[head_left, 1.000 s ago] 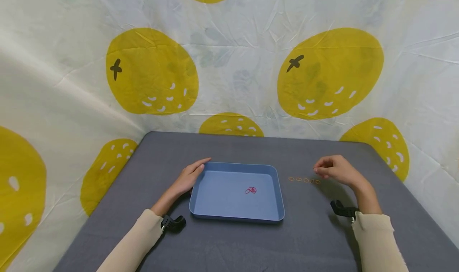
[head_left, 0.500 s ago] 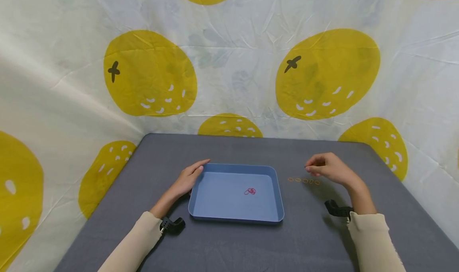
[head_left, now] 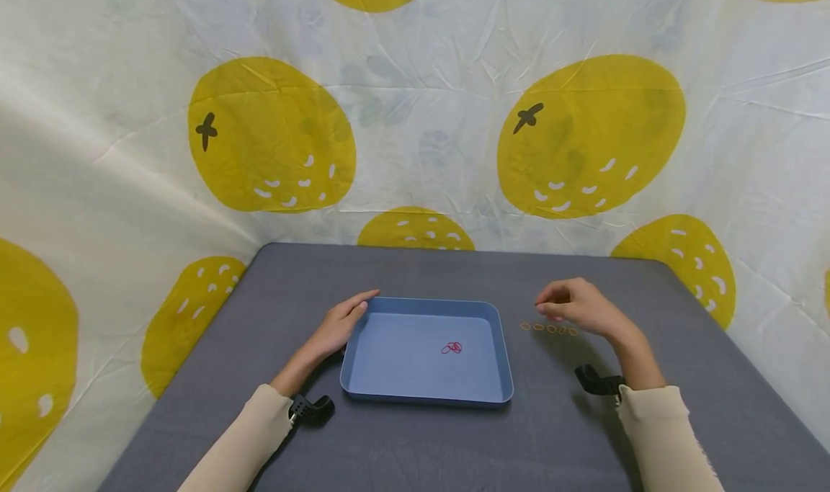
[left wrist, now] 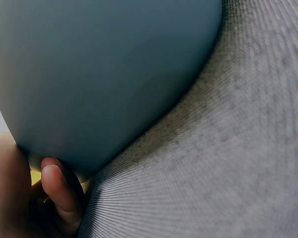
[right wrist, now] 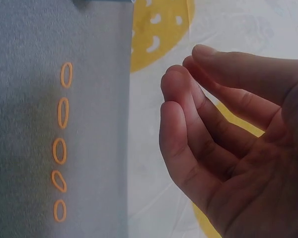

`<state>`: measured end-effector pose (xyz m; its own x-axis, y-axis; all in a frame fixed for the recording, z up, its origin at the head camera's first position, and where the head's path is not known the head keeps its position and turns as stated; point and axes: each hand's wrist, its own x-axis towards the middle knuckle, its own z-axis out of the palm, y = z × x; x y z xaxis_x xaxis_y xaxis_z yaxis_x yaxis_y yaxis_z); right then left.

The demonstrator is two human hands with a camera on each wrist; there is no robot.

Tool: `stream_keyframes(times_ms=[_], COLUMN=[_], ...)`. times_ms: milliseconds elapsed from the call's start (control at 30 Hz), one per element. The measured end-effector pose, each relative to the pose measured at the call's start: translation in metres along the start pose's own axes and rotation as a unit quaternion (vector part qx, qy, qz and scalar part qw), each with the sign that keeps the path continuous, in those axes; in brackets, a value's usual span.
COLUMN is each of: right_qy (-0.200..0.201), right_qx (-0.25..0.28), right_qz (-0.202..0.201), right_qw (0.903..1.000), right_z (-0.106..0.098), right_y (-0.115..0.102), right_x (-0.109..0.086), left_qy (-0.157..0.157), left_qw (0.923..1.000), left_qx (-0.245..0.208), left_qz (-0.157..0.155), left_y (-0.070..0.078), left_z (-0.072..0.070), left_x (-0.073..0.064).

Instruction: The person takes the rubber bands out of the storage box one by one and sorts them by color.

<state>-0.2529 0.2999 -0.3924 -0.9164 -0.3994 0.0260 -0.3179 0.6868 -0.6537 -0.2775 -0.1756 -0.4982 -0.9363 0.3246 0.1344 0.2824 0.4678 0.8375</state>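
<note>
My left hand [head_left: 336, 328] holds the far left corner of the blue tray [head_left: 424, 401], its thumb lying by the rim. The left wrist view has the tray's outer side [left wrist: 104, 84] filling much of the frame, with curled fingertips [left wrist: 58, 186] against it. A small clump of red rubber bands [head_left: 452, 348] lies in the tray, right of the middle. Above a row of several orange rubber bands [head_left: 551, 329] hovers my right hand [head_left: 573, 306], fingers bent and thumb close to the index finger. Nothing shows clearly between those tips; anything tiny there is hidden.
A grey cloth [head_left: 415, 449] covers the table. Behind it hangs a white curtain [head_left: 428, 139] with big yellow fruit prints. The orange bands lie spaced apart, just right of the tray.
My right hand has moved left over the orange bands, towards the tray, with its fingers held in the same bent shape. The left hand, tray and bands stay put.
</note>
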Motion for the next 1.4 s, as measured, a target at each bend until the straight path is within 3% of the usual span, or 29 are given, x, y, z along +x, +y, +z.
stream_keyframes(times_ms=[667,1067,1400], right_qy=[-0.028,-0.07,-0.126], right_qx=[0.006,0.002,-0.053], right_qz=[-0.024,-0.059,-0.109], right_qw=[0.9993,0.9958,0.9846], right_z=[0.024,0.052,0.08], right_y=[-0.024,-0.063,-0.085], right_x=[0.014,0.048,0.08], left_qy=[-0.006,-0.003,0.003], left_qw=[0.9999,1.0,0.9999], left_qx=[0.003,-0.005,0.002], left_qz=[-0.007,-0.004,-0.011], left_y=[0.0,0.0,0.001], left_z=[0.0,-0.001,0.0], left_x=[0.0,-0.001,-0.002])
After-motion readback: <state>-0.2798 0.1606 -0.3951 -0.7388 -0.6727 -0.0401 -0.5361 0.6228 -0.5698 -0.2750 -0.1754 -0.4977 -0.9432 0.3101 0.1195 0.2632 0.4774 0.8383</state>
